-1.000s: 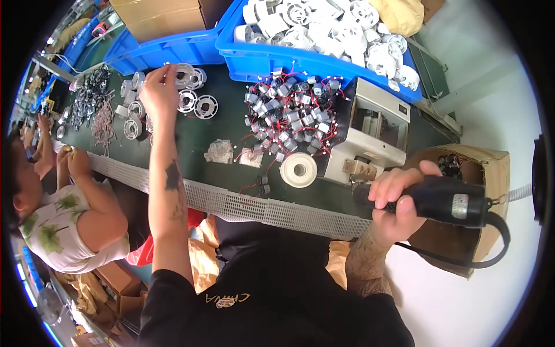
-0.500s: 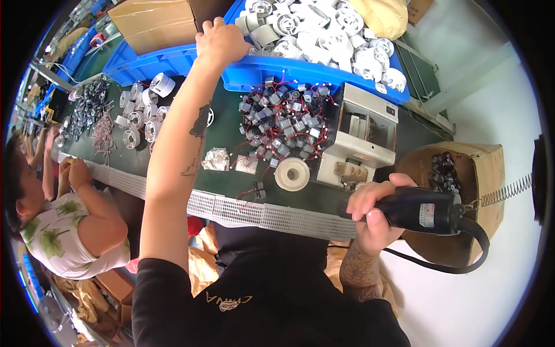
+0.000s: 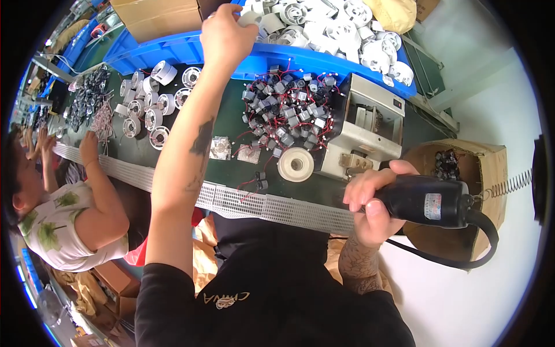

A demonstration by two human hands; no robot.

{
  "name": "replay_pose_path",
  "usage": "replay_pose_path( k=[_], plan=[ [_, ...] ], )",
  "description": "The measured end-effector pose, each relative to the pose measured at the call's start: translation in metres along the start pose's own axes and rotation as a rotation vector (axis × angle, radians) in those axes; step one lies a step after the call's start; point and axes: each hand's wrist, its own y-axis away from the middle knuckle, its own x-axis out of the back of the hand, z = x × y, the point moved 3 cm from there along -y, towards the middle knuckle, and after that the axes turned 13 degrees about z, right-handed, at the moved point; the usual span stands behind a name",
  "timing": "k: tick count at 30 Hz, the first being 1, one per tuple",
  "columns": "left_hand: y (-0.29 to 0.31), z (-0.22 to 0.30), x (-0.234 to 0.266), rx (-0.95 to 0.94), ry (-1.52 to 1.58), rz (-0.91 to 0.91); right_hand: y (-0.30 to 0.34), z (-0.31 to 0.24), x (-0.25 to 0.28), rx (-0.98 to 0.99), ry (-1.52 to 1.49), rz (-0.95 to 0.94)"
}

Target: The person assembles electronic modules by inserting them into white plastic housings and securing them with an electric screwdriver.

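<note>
My left hand [image 3: 227, 39] is over the near rim of the blue bin [image 3: 173, 47]. Its thumb and fingers are apart and nothing shows between them; white round plastic parts [image 3: 324, 26] lie heaped just right of it. With my right hand [image 3: 373, 202] I grip a black electric screwdriver [image 3: 425, 199], held sideways at the bench's front edge. A coiled spring [image 3: 509, 185] and a thick black cable run from its back end. Its tip is hidden. Between my hands lies a pile of small grey motors [image 3: 289, 110] with red wires.
A beige machine [image 3: 370, 124] stands right of the motors, with a white ring-shaped roll [image 3: 295, 165] beside it. White housings [image 3: 153, 118] are grouped left of my forearm. A cardboard box [image 3: 491, 173] sits at right, another [image 3: 156, 20] at far left. A co-worker [image 3: 75, 220] sits at left.
My left hand has lifted slightly and its thumb and fingers have parted more. My right hand and the screwdriver have barely moved. The co-worker's arm has reached farther over the bench.
</note>
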Motion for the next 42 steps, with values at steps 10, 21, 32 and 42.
replay_pose_path(
  k=[10, 21, 32, 42],
  plan=[
    [0.171, 0.071, 0.104, -0.504, 0.506, -0.529, -0.005, -0.008, 0.024, 0.051, 0.048, 0.162],
    [0.185, 0.069, 0.107, -0.183, 0.385, -0.618, -0.007, -0.002, 0.029, 0.077, 0.038, 0.036],
    [0.177, 0.076, 0.132, -0.320, 0.144, -0.701, -0.004, -0.007, 0.028, 0.076, 0.073, 0.110],
    [0.185, 0.019, 0.143, -0.174, 0.110, -0.774, -0.004, -0.002, 0.026, 0.066, 0.054, 0.102]
  ],
)
